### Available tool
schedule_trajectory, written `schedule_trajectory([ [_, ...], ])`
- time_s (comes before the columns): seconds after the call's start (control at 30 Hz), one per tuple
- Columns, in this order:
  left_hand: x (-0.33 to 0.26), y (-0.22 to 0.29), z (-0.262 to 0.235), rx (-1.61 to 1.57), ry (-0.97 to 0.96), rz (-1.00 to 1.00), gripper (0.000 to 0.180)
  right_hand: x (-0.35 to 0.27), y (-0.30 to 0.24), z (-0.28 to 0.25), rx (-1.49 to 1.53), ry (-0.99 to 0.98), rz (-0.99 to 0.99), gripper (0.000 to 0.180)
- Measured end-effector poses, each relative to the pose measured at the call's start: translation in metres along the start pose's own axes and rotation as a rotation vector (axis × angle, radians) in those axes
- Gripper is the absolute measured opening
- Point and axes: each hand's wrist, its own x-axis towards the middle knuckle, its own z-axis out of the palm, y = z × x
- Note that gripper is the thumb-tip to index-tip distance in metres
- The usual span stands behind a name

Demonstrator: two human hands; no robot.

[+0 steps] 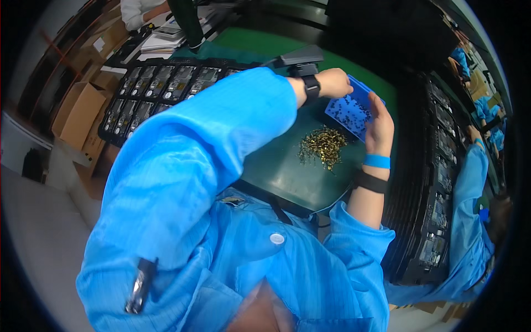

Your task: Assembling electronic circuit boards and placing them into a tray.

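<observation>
A: List the layout, largest item first.
B: Green table (276, 172), centre of the frame. Stacked black trays (410, 227) of circuit boards, right side; another board tray (176, 77), upper left. Blue bin (360, 86), upper right of centre.
A: Hand state?
B: Apart, with the bin between. Left hand (333, 83): curled at the bin's upper-left edge; cannot tell whether it grips. Right hand (380, 128): fingers extended along the right side.
A: Smaller parts?
B: Gold-coloured pins (323, 146): loose heap, below the bin. Dark bits (348, 113): scattered inside it.
A: Step in hand?
B: Apparently, positioning the bin. The next move likely calls for a steady two-sided hold, avoiding spillage.
</observation>
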Motion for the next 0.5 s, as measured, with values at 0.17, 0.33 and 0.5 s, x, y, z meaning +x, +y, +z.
schedule_trajectory([
  [0.17, -0.121, -0.032, -0.032, 0.193, 0.139, 0.160, 0.063, -0.052, -0.011, -0.007, -0.560, -0.136, -0.495, 0.032],
  [0.33, -0.271, -0.082, -0.079, 0.225, 0.737, -0.140, 0.060, -0.134, 0.008, 0.005, -1.013, -0.360, -0.683, 0.039],
  [0.5, -0.406, -0.217, -0.059, 0.220, 1.470, -0.799, 0.057, -0.157, 0.040, 0.039, -1.083, -0.727, -0.603, 0.041],
])
